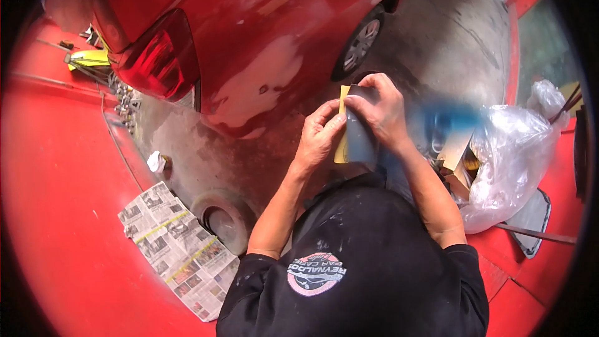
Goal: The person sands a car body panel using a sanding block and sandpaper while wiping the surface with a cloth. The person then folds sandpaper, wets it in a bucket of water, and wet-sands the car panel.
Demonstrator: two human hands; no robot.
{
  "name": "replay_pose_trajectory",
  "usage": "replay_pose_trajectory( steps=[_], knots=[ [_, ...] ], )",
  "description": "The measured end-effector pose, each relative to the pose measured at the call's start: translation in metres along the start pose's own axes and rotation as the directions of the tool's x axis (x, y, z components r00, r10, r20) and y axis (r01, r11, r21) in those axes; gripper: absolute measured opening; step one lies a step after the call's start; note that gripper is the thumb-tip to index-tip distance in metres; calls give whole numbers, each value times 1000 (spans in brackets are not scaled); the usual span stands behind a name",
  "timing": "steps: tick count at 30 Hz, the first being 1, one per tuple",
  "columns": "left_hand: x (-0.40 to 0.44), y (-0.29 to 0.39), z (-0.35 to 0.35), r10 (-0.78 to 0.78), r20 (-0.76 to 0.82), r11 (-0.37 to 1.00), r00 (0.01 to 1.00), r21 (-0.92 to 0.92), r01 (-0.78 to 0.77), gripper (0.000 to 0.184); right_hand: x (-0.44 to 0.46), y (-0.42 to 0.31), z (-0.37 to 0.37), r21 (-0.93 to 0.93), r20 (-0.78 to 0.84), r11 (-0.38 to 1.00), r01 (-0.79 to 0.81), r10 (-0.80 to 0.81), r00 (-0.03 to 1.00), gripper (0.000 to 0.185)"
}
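Note:
Both hands are raised in front of my chest, holding a dark grey sheet (362, 134) with a yellow strip (343, 131) along its left side. It looks like sandpaper. My left hand (319, 132) pinches the yellow edge between thumb and fingers. My right hand (379, 109) grips the upper part of the dark sheet, thumb in front. Beyond them stands a red car (249, 37) with pale, patchy filler (259, 84) on its rear side panel, between the tail light (156, 59) and the wheel (362, 43).
Newspaper sheets (181, 249) lie at the lower left beside a round grey tyre-like object (224, 218). Clear plastic sheeting (515, 156) and a cardboard box (457, 165) are on the right. A crumpled white item (156, 161) sits on the floor at left.

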State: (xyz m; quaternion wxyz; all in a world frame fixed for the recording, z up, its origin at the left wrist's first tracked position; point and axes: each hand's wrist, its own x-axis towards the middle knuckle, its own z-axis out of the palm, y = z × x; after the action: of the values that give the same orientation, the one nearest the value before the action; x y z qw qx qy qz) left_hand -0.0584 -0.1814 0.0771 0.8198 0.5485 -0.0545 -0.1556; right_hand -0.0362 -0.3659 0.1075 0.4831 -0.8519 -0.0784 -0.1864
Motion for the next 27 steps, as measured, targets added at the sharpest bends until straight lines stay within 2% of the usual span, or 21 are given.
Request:
replay_pose_trajectory(
  steps=[3,5,7,10,12,16,18,20,21,22,25,27],
  knots=[
    [-6,14,4,7,30,1000,1000,2,-7,37,-1,-1,0,-84,-5,993,82,-82,997,37],
    [-7,12,1,124,106,956,987,254,-147,39,-3,1,1,-82,17,990,114,-113,993,35],
    [-6,10,-2,105,99,966,990,226,-125,41,-3,1,0,-82,36,986,146,-143,989,34],
    [-6,13,-7,96,104,967,990,224,-118,44,-2,-5,-8,-36,66,994,107,-105,992,33],
    [-7,17,-11,109,111,959,988,249,-134,45,0,-7,-16,158,159,985,-72,47,986,36],
    [-10,28,-10,143,161,913,977,360,-193,45,2,-8,-28,179,316,981,-81,21,949,24],
    [-11,31,-11,171,163,894,972,390,-223,44,0,-15,-29,179,291,976,-123,67,954,22],
    [-13,32,-13,104,87,927,991,352,-129,47,-2,-17,-29,182,266,969,-165,113,957,20],
    [-17,38,-9,105,18,937,994,332,-105,39,-3,-17,-30,189,258,965,-184,132,957,20],
    [-18,37,-11,105,14,938,994,330,-104,39,-5,-16,-31,196,250,959,-204,152,956,20],
    [-21,32,-14,139,-24,909,990,399,-118,29,-8,-18,-32,185,255,960,-212,161,954,22],
    [-23,31,-12,241,-46,898,970,390,-205,21,-10,-22,-33,177,269,952,-250,197,943,22]
  ],
)
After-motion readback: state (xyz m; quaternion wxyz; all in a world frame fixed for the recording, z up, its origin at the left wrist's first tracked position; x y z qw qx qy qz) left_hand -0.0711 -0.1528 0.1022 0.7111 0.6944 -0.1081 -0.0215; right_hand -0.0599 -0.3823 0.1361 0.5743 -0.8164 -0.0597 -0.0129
